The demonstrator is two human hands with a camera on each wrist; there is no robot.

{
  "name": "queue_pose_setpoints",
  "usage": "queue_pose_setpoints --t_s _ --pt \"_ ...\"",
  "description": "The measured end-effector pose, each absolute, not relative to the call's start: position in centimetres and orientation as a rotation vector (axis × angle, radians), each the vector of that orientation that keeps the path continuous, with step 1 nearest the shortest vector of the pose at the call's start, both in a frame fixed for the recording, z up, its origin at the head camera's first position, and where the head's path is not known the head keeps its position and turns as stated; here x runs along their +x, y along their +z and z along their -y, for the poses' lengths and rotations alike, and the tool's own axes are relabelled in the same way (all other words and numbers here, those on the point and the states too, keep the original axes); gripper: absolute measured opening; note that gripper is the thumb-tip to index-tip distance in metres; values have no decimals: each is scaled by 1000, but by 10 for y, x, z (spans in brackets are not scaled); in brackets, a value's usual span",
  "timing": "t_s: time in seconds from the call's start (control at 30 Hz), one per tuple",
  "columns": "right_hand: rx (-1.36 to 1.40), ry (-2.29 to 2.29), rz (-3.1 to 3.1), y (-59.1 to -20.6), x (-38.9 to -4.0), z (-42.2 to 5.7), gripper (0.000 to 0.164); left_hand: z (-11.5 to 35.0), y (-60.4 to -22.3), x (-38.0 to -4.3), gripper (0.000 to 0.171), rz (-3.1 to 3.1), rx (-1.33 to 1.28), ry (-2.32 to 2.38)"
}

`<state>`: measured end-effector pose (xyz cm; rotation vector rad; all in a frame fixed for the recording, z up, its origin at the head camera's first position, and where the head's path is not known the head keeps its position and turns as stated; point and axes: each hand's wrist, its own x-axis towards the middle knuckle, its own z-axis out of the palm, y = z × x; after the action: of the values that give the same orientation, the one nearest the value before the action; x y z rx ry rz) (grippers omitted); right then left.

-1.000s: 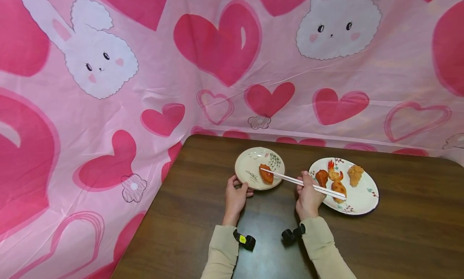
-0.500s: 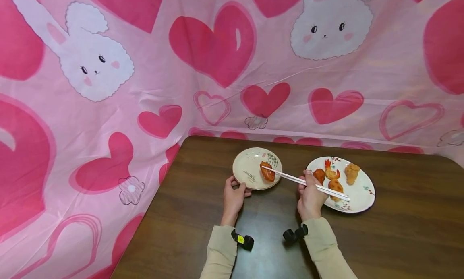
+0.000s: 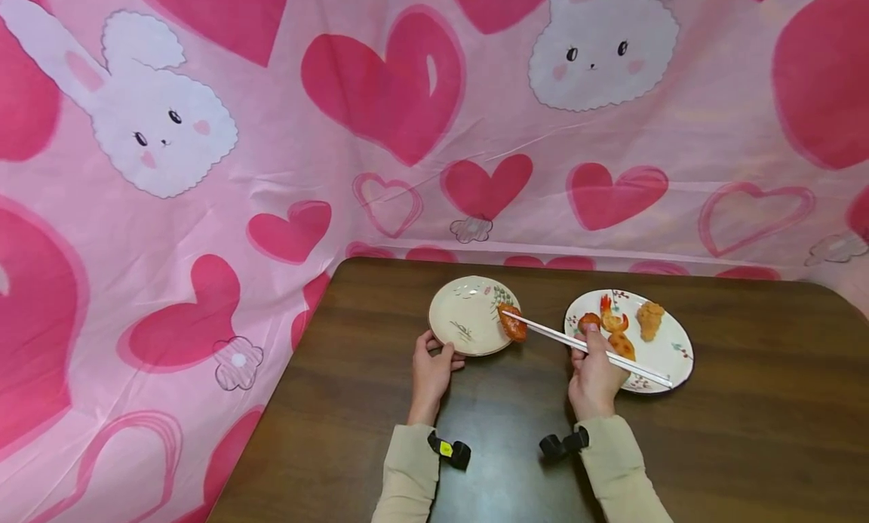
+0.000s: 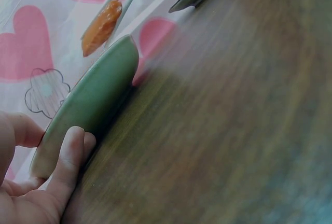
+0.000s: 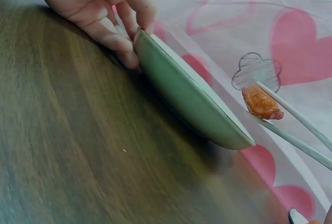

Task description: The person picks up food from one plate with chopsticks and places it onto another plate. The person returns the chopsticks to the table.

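In the head view my left hand [image 3: 431, 376] pinches the near-left rim of a small round cream plate [image 3: 465, 315] on the table. The left wrist view shows its thumb and fingers at the green outer wall [image 4: 98, 94]. My right hand [image 3: 597, 376] holds a pair of white chopsticks [image 3: 553, 334]. Between their tips is a glazed orange-brown piece of food, like a chicken wing [image 3: 514, 327], at the small plate's right rim. Both wrist views show this piece [image 5: 261, 102] held in the air, clear of the plate.
On the right stands an oval white plate [image 3: 668, 349]. It bears a fried chicken piece [image 3: 649, 321], a shrimp [image 3: 613, 319], a flat browned piece [image 3: 621, 346] and a reddish piece [image 3: 588, 321] partly behind my right hand. A pink printed cloth [image 3: 305, 130] borders the brown table [image 3: 502, 432].
The chopsticks have carried the glazed piece rightward from over the small plate to its right rim. My right hand has shifted right; the left keeps its hold. The head view has turned slightly.
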<state>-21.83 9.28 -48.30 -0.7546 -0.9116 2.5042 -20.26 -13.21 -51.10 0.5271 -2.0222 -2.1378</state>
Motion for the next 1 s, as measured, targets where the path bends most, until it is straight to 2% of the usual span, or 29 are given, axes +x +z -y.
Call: queue_pose_setpoints --t_s 0.13,0.33,0.87,1.0 --pt "-775 2517 886 -480 -215 -101 27 133 -511 -202 48 2026 535 -2138" --pt "-738 2495 853 -478 -209 -117 20 132 -512 -201 48 2035 536 -2133" --pt "-828 2452 718 -476 -192 -179 33 133 -508 -201 52 2027 530 -2154" --pt "-817 2435 620 -476 -187 -194 30 133 -510 -202 51 2030 539 -2150"
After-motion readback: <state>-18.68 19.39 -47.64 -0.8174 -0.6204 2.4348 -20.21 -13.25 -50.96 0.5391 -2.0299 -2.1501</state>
